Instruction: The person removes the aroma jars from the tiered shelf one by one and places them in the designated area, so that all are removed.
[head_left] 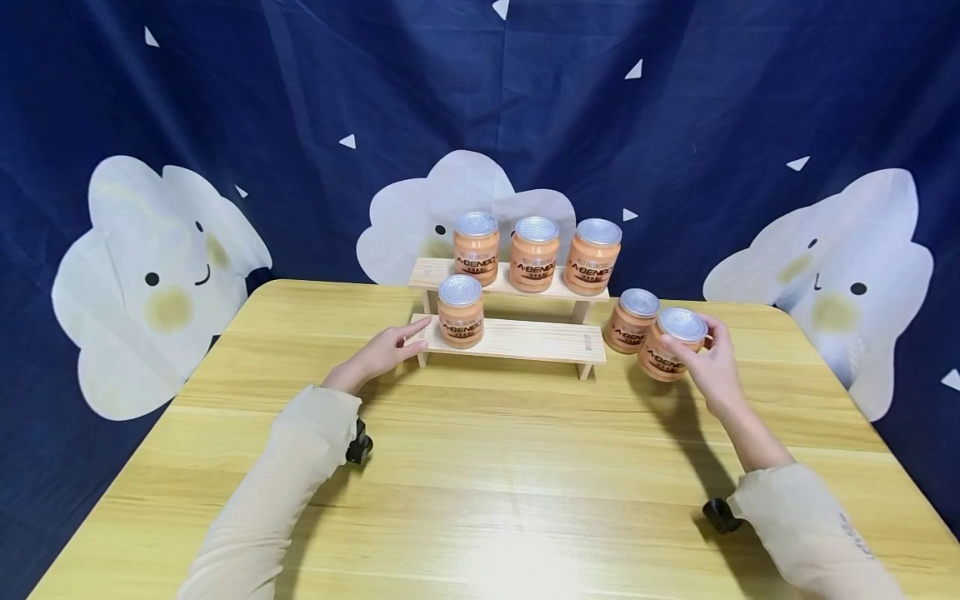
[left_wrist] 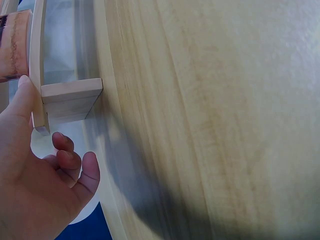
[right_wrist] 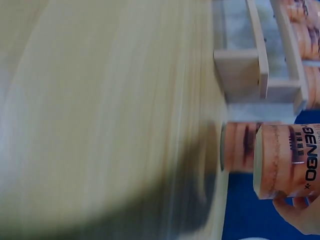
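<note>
My right hand (head_left: 712, 367) grips an orange jar with a silver lid (head_left: 663, 357), thumb in front. In the right wrist view this jar (right_wrist: 285, 160) appears raised off the table, and another orange jar (head_left: 628, 325) stands just behind it. My left hand (head_left: 382, 352) is at the left end of the lower shelf board (head_left: 532, 340). The left wrist view shows its thumb touching that board's edge (left_wrist: 37, 60) below a jar (left_wrist: 15, 45), its other fingers loosely bent. One jar (head_left: 461, 317) stands on the lower step, near the left hand.
The upper step (head_left: 506, 286) of the wooden stand carries three matching jars: left (head_left: 476, 250), middle (head_left: 534, 258) and right (head_left: 592, 260). The stand rests towards the back of the wooden table (head_left: 480, 467). Behind the table hangs a dark blue cloth (head_left: 300, 100) with cloud prints.
</note>
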